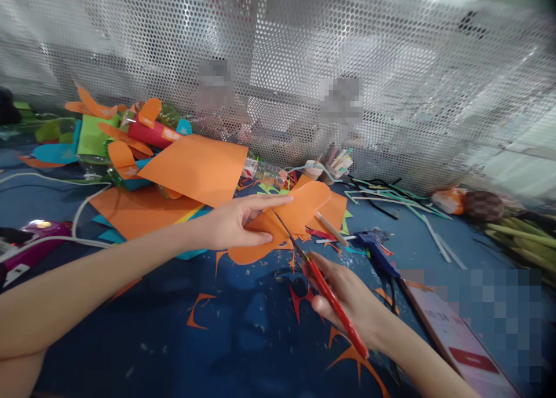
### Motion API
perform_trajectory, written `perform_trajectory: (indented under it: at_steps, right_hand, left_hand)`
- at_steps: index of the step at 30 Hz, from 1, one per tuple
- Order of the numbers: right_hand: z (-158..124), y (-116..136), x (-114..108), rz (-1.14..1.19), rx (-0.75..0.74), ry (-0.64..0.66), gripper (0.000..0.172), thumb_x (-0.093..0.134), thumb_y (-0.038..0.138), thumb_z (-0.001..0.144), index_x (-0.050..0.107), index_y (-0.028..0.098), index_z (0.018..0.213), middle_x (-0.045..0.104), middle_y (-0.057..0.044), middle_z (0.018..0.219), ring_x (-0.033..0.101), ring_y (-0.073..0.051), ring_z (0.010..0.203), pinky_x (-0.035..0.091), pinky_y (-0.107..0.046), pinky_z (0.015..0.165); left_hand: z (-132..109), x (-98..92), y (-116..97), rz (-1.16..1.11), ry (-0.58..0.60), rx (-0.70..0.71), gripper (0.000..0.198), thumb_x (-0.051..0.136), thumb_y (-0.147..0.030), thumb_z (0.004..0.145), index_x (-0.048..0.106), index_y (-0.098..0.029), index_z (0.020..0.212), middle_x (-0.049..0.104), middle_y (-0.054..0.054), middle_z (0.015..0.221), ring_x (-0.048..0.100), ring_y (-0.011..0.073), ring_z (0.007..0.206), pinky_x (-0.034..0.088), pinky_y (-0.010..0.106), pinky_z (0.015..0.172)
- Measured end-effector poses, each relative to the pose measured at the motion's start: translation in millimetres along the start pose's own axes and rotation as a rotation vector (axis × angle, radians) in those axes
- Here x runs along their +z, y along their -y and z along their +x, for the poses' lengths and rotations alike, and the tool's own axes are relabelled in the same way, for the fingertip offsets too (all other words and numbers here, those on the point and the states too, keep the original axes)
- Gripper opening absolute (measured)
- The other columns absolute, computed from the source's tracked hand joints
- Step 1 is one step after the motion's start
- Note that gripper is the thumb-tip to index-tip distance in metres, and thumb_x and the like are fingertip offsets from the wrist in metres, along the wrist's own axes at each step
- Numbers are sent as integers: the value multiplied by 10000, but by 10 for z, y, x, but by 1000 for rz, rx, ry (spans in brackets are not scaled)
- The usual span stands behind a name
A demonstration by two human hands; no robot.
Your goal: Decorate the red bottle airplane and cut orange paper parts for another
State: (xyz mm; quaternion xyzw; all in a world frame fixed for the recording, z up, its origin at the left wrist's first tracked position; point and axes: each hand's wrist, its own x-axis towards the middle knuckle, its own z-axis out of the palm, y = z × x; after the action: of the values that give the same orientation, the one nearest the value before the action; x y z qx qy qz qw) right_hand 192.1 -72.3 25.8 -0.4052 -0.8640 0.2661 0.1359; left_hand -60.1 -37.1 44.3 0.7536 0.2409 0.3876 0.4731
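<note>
An elongated, round-ended orange paper cutout is held over the table's middle by my left hand. Its thumb and forefinger stretch along the paper, and the other fingers are partly hidden beneath. My right hand grips a pair of scissors with red handles. Their dark blades point up and left and meet the cutout's near edge, close to my left fingertips. Whether the blades are parted is hard to tell. Orange paper scraps lie below the hands.
Orange sheets and paper-decorated plastic bottles crowd the left back. A blue glue gun and a phone lie right. A purple tool with a white cord is left. Behind stands a perforated metal screen; thin strips lie before it.
</note>
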Motion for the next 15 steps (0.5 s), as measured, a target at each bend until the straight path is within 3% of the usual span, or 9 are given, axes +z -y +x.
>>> perform_trajectory:
  at_steps: [6, 11, 15]
  right_hand:
    - [11, 0, 2, 36, -6, 14, 713, 182, 872, 696, 407, 202, 783, 468, 1, 666, 345, -133, 556, 305, -277, 544]
    - [-2, -11, -4, 64, 4, 25, 708, 194, 879, 683, 391, 202, 753, 433, 18, 643, 318, -119, 545, 262, -263, 513]
    - [-7, -17, 6, 79, 7, 32, 704, 203, 882, 677, 376, 202, 732, 410, 30, 625, 303, -110, 538, 242, -255, 499]
  left_hand:
    - [1, 2, -25, -44, 5, -15, 636, 620, -36, 772, 462, -281, 1337, 340, 37, 1490, 350, 224, 1347, 330, 396, 1113]
    - [-8, 2, -14, -166, 45, -81, 658, 622, -65, 795, 404, -287, 1375, 486, 60, 1392, 456, 209, 1277, 397, 380, 1063]
    - [-17, -16, 11, -229, 56, -151, 718, 646, -92, 791, 340, -291, 1409, 520, 79, 1359, 541, 217, 1195, 449, 382, 1006]
